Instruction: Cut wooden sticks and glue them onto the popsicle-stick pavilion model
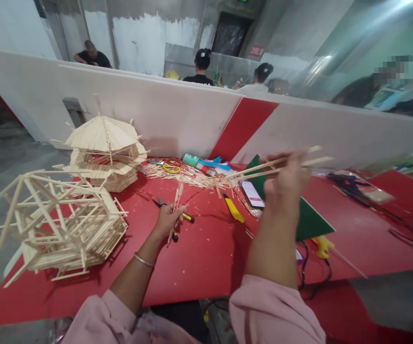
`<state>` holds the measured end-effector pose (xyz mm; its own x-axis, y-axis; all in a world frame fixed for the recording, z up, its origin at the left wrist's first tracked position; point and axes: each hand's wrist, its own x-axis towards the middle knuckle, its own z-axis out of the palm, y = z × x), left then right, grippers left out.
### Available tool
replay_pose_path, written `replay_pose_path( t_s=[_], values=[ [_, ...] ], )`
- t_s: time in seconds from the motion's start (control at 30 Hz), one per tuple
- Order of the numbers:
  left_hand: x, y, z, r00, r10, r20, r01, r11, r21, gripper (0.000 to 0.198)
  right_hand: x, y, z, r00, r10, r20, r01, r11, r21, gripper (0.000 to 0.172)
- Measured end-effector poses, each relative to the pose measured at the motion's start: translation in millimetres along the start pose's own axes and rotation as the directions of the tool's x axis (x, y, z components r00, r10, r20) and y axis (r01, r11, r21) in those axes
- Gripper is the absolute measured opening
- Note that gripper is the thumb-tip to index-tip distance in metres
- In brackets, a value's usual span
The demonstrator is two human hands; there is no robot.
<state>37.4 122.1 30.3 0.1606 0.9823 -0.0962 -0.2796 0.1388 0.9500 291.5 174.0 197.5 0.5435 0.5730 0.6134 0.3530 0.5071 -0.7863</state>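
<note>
My left hand (pixel 168 220) is closed around a few short wooden sticks (pixel 178 195), which stand nearly upright above the red table. Just behind it lie pliers (pixel 188 218) with black and yellow handles, partly covered by the hand. Raised higher, my right hand (pixel 288 176), a little blurred, grips two long wooden sticks (pixel 251 170) that point left and stick out past the hand on the right. Below their tips is a loose pile of thin sticks (pixel 195 178). A phone (pixel 252 194) and a green board (pixel 312 220) lie under and beside my right forearm.
On the left stand an open stick frame (pixel 59 229) and a roofed stick model (pixel 102 136). A yellow cutter (pixel 233 208), yellow-handled scissors (pixel 171 168), a green bottle (pixel 190 159) and a yellow glue gun (pixel 323 246) lie around. A white partition (pixel 177 114) runs behind; people sit beyond.
</note>
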Motion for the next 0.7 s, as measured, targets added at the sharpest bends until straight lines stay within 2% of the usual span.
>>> replay_pose_path(
  t_s=[0.03, 0.07, 0.1, 0.13, 0.17, 0.2, 0.23, 0.3, 0.33, 0.37, 0.4, 0.5, 0.53, 0.63, 0.7],
  values=[
    [1.8, -1.5, -0.5, 1.0, 0.002, -0.011, -0.002, 1.0, -0.01, 0.057, -0.6, -7.0, -6.9, 0.998, 0.026, -0.049, -0.023, 0.998, 0.061, 0.057],
    [3.0, -2.8, -0.8, 1.0, 0.004, -0.018, -0.005, 1.0, -0.019, 0.057, -8.2, -13.3, -9.8, 0.998, 0.067, -0.01, -0.066, 0.994, 0.089, 0.05],
    [3.7, -4.0, -0.8, 1.0, 0.005, -0.018, -0.005, 1.0, -0.028, 0.058, -22.3, -17.9, -8.3, 0.99, 0.111, 0.084, -0.117, 0.99, 0.077, 0.045],
    [3.8, -4.8, -0.8, 1.0, 0.004, -0.009, -0.004, 0.999, -0.032, 0.06, -41.5, -20.1, -2.6, 0.963, 0.158, 0.219, -0.164, 0.986, 0.013, 0.041],
    [3.3, -5.2, -0.7, 1.0, 0.002, 0.004, -0.002, 1.0, -0.029, 0.061, -63.6, -19.8, 6.8, 0.922, 0.201, 0.331, -0.187, 0.98, -0.073, 0.04],
    [2.3, -5.1, -0.7, 1.0, 0.0, 0.029, 0.0, 1.0, -0.02, 0.062, -86.4, -17.2, 18.6, 0.851, 0.257, 0.458, -0.215, 0.966, -0.143, 0.037],
    [1.1, -4.4, -0.9, 0.998, 0.0, 0.059, 0.001, 1.0, -0.009, 0.063, -107.4, -12.8, 31.5, 0.793, 0.315, 0.522, -0.258, 0.949, -0.181, 0.035],
    [-1.8, -1.6, -1.3, 0.993, 0.006, 0.12, -0.007, 1.0, 0.008, 0.063, -137.2, -1.3, 54.7, 0.694, 0.423, 0.583, -0.352, 0.905, -0.239, 0.033],
    [-3.1, 0.3, -1.4, 0.991, 0.018, 0.135, -0.019, 1.0, 0.007, 0.063, -144.1, 4.4, 62.9, 0.67, 0.448, 0.593, -0.376, 0.892, -0.249, 0.033],
    [-4.4, 2.3, -1.4, 0.989, 0.029, 0.143, -0.03, 1.0, 0.003, 0.063, -145.7, 9.3, 68.1, 0.67, 0.457, 0.585, -0.393, 0.887, -0.243, 0.034],
    [-5.4, 4.3, -1.1, 0.989, 0.033, 0.145, -0.033, 0.999, -0.002, 0.062, -142.5, 13.2, 70.2, 0.691, 0.455, 0.562, -0.403, 0.888, -0.223, 0.036],
    [-7.1, 8.2, 0.8, 0.991, 0.02, 0.129, -0.019, 1.0, -0.008, 0.061, -117.8, 18.8, 63.7, 0.796, 0.449, 0.407, -0.45, 0.888, -0.098, 0.037],
    [-7.0, 8.6, 1.6, 0.992, 0.019, 0.124, -0.019, 1.0, -0.004, 0.06, -109.5, 19.2, 60.1, 0.805, 0.462, 0.371, -0.476, 0.878, -0.061, 0.039],
    [-4.9, 6.7, 3.0, 0.995, 0.05, 0.086, -0.049, 0.999, -0.009, 0.061, -100.8, 20.1, 53.6, 0.765, 0.507, 0.397, -0.543, 0.84, -0.026, 0.047],
    [-2.4, 3.4, 2.5, 0.997, 0.065, 0.047, -0.064, 0.998, -0.024, 0.061, -112.4, 22.0, 54.7, 0.747, 0.507, 0.43, -0.541, 0.839, -0.048, 0.052]
  ],
)
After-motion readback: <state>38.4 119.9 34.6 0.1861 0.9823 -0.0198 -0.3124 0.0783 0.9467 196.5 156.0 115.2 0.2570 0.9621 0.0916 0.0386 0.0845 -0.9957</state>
